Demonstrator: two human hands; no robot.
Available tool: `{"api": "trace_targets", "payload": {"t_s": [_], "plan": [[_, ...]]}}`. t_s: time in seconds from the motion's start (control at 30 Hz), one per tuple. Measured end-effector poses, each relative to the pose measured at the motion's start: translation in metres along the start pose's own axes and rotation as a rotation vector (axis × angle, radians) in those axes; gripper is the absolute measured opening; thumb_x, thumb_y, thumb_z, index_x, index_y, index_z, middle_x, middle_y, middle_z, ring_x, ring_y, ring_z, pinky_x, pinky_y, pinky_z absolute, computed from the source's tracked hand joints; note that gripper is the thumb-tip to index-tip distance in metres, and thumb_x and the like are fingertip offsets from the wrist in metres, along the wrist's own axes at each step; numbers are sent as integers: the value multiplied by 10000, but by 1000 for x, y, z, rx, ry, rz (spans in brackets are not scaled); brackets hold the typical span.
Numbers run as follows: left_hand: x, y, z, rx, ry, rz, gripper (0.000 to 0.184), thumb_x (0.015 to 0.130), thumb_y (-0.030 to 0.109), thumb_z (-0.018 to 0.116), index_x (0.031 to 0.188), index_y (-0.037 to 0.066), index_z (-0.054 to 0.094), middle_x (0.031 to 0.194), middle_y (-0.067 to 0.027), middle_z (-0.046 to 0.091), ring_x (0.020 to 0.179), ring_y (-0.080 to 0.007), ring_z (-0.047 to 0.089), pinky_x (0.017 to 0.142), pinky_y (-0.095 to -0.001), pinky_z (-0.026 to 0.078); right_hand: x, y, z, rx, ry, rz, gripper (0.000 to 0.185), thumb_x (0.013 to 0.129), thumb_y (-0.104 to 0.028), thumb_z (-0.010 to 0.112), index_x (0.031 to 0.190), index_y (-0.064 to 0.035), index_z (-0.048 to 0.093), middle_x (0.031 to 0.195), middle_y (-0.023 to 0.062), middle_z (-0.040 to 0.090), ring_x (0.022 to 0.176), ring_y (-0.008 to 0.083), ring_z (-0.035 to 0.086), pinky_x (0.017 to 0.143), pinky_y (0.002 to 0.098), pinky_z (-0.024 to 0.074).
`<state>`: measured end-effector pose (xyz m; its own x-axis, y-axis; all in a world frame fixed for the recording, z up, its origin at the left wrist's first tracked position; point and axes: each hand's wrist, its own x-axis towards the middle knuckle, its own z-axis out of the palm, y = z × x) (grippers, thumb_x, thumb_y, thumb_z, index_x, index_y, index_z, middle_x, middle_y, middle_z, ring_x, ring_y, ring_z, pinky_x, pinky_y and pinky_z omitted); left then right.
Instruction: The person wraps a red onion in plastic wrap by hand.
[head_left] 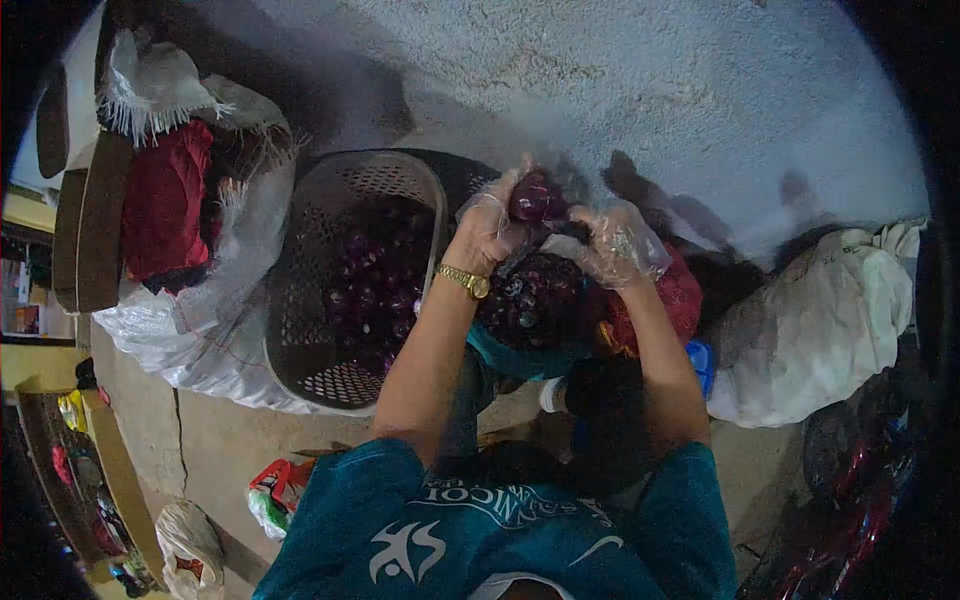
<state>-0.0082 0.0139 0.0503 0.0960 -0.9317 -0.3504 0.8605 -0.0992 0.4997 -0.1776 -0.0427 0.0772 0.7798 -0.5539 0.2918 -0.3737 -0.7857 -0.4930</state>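
Observation:
Both hands wear clear plastic gloves. My left hand [488, 228], with a gold watch on its wrist, has its fingers closed around a shiny purple-red onion [538, 197]. On the onion's other side, my right hand [615, 243] is closed with its fingertips close to it. A pale, glinting thing [566, 247] shows below those fingertips; whether it is a blade or loose plastic I cannot tell. Beneath both hands stands a teal tub [530, 362] filled with dark onions and skins [540, 300].
On the left, a perforated plastic basket [305, 345] holds several purple onions [375, 280]. A white woven sack [190, 335] lies beyond it. To the right are a red mesh bag [675, 300], a blue object [700, 365] and a pale full sack [815, 325]. A rough wall [720, 100] rises ahead.

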Motion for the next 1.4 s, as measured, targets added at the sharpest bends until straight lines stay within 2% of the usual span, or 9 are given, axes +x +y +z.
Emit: {"api": "trace_targets", "payload": {"t_s": [0.43,0.63,0.73,0.83,0.9,1.03,1.13,1.2,1.4], "plan": [[10,0,-8,-134,-22,-55,269,869,298,621,1009,71,584,986,-103,614,928,-256,598,775,-449,532,-1,-3,0,-164,55,-91,530,688,-629,646,826,-121,707,621,138,617,595,342,612,541,409,476],[7,10,-12,-146,-14,140,332,908,308,557,1112,51,510,1023,-114,601,961,-259,600,836,-497,527,0,-5,-2,-27,22,-145,540,681,-611,663,704,-72,666,604,153,600,601,349,612,547,412,478],[6,4,-7,-94,70,112,348,920,307,536,1121,26,497,1087,-151,572,1030,-296,573,888,-522,497,-5,16,14,-177,208,-71,554,691,-614,651,702,-60,661,625,173,602,618,366,609,560,421,474],[9,-1,-7,-294,-34,9,390,913,315,548,1130,-2,480,1140,-192,535,1084,-338,533,926,-551,460,-6,26,15,-93,23,138,448,691,-471,724,779,-35,670,695,200,622,656,354,616,569,416,459],[9,-2,-6,-324,-14,-7,394,917,300,541,1146,-12,468,1164,-200,518,1101,-354,516,936,-564,445,-4,23,9,-128,43,93,542,679,-637,648,857,-129,708,662,189,619,635,382,609,579,432,472],[6,2,-3,-361,-47,-13,358,929,240,509,1175,-16,466,1166,-188,528,1108,-364,510,928,-584,440,3,5,-4,-26,7,179,557,667,-647,652,871,-133,711,641,192,610,641,381,611,594,439,474],[1,-2,0,-184,-80,151,330,921,220,503,1157,-9,504,1144,-160,556,1081,-337,534,936,-528,458,3,8,-4,43,-9,129,611,647,-661,663,881,-98,699,647,183,613,645,371,615,603,437,473],[-2,-1,2,-136,-54,126,317,911,224,519,1135,0,528,1120,-145,574,1056,-313,549,918,-485,474,4,13,2,-95,120,60,622,603,-569,759,871,-16,666,658,162,633,596,312,630,563,383,488],[-7,-9,13,40,-14,36,290,880,241,571,1093,45,586,1077,-93,615,984,-227,589,852,-365,499,8,0,-6,-73,224,132,672,590,-621,742,847,-6,657,681,201,636,643,344,643,587,404,501]]}}
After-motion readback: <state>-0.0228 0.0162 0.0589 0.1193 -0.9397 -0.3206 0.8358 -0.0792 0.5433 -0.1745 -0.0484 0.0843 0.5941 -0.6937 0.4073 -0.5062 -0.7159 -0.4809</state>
